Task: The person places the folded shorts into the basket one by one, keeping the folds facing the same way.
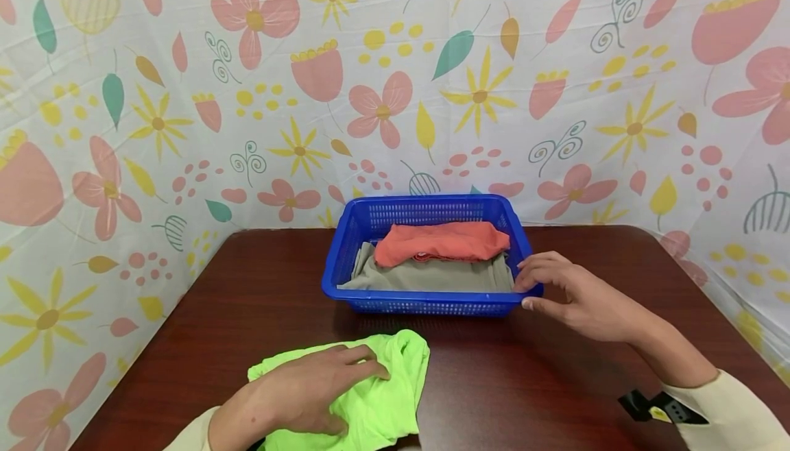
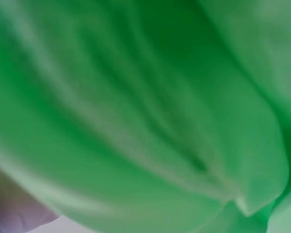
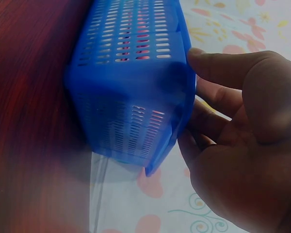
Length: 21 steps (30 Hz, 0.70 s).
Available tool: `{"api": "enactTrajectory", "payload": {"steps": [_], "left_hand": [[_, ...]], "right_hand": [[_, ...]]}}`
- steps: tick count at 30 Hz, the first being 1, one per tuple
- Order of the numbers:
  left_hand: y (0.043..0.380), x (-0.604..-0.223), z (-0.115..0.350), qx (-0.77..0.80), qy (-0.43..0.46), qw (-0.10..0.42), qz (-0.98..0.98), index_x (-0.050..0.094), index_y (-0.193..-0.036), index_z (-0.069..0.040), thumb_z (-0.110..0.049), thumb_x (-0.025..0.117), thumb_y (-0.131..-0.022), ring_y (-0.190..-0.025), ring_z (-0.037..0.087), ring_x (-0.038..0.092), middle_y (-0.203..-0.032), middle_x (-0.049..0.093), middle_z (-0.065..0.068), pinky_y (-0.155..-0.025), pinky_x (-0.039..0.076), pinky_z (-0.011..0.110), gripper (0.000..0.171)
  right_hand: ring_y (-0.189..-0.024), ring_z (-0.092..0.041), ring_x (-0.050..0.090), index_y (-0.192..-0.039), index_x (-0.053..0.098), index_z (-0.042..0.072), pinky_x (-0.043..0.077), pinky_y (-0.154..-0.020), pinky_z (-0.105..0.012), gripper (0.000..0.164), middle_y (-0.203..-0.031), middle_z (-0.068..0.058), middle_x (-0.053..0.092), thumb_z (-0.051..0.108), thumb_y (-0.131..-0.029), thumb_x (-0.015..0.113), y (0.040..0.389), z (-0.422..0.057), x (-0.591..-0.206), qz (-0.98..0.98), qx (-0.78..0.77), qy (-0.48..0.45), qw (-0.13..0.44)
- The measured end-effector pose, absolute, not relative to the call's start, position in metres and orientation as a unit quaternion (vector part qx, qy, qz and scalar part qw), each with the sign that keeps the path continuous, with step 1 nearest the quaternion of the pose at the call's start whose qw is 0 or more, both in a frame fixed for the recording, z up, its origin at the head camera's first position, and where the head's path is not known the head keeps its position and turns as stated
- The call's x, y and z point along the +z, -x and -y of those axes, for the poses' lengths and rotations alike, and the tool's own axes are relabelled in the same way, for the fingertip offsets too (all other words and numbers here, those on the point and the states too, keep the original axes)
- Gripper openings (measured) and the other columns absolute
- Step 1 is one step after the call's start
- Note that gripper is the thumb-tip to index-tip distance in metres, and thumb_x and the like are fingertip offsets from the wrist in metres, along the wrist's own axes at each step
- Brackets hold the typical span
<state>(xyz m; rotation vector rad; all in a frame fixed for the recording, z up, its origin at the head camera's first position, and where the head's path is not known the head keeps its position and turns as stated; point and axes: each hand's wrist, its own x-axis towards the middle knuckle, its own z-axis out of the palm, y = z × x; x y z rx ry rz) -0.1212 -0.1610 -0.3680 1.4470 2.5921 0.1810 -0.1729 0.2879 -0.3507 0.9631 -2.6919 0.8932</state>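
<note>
In the head view, a bright green folded cloth (image 1: 376, 403) lies at the near side of the table. My left hand (image 1: 308, 386) rests over it, fingers loosely bent and thumb spread apart. Green fabric (image 2: 136, 121) fills nearly all of the left wrist view, blurred. My right hand (image 1: 577, 293) grips the near right corner of a blue plastic basket (image 1: 432, 297). From the right wrist view, the thumb presses outside the basket rim (image 3: 186, 82) and the fingers lie over the other side. Inside the basket, a folded coral cloth (image 1: 441, 242) lies on a grey cloth (image 1: 432, 276).
The dark brown wooden table (image 1: 247, 300) carries the basket near its back edge. Behind and beside it hangs a white curtain (image 1: 395, 94) printed with flowers and leaves. A black strap with a buckle (image 1: 663, 408) sits at the right sleeve.
</note>
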Motion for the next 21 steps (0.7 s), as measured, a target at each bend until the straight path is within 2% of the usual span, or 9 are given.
{"api": "enactTrajectory", "payload": {"steps": [9,16,21], "left_hand": [[0.121,-0.371,0.157,0.069,-0.497,0.079,-0.861,0.054,-0.148,-0.029,-0.015,0.096,-0.074,-0.128,0.005,0.057,-0.141,0.056,-0.015,-0.102,0.052,0.026,0.086],[0.119,-0.377,0.148,0.07,-0.5,0.089,-0.859,0.05,-0.154,-0.03,-0.013,0.093,-0.08,-0.138,0.01,0.055,-0.154,0.051,-0.011,-0.102,0.053,0.027,0.088],[0.119,-0.38,0.145,0.077,-0.501,0.09,-0.857,0.047,-0.156,-0.03,-0.012,0.091,-0.082,-0.139,0.01,0.054,-0.157,0.049,-0.009,-0.1,0.054,0.027,0.088]], "right_hand": [[-0.129,-0.013,0.051,-0.108,0.074,0.035,0.045,-0.102,-0.018,0.021,-0.13,0.006,0.066,0.018,-0.097,0.08,0.174,-0.288,-0.351,0.897,0.295,-0.321,0.076],[-0.129,-0.013,0.051,-0.108,0.074,0.034,0.046,-0.102,-0.019,0.02,-0.13,0.005,0.066,0.019,-0.097,0.08,0.173,-0.287,-0.351,0.897,0.297,-0.32,0.075],[-0.13,-0.013,0.05,-0.108,0.074,0.034,0.048,-0.101,-0.023,0.018,-0.131,0.005,0.065,0.021,-0.097,0.079,0.172,-0.287,-0.35,0.9,0.297,-0.313,0.066]]}}
